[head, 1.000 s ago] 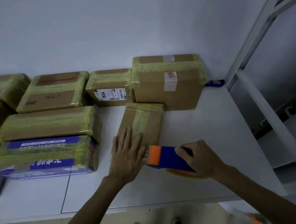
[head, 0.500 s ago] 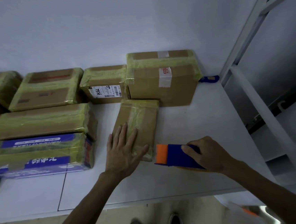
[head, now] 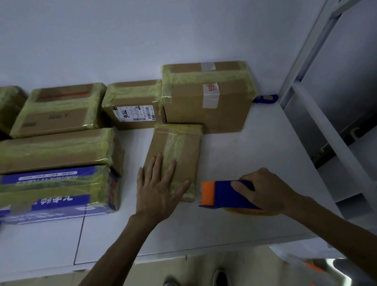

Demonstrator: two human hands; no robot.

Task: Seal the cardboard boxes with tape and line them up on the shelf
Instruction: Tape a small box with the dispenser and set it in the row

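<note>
Since a second ago the tape dispenser (head: 228,195) has drawn back from the near end of the small cardboard box (head: 177,160), where it was pressed against the edge; now it sits just clear of the box's right-hand corner, resting on the white shelf top (head: 241,151). The right hand (head: 269,191) is wrapped over its blue body, fingers curled round it, the orange nose pointing left toward the box. The left hand (head: 158,189) lies flat and spread wide on the near half of the box, thumb reaching to the near right corner, pinning it down.

A yellowish strip of tape runs lengthwise down the middle of this box and the far end is wrapped as well, so the sealing pass looks finished or nearly so. I judge the next move to be either a final press of the tape end at the near edge or sliding the box back into line; it lies askew, its far end touching the large cardboard box (head: 206,97) at the wall.

Behind and to the left stand more taped boxes, among them a labelled box (head: 133,104) and a blue printed carton (head: 47,193). All are closed, so their contents cannot be seen.
</note>
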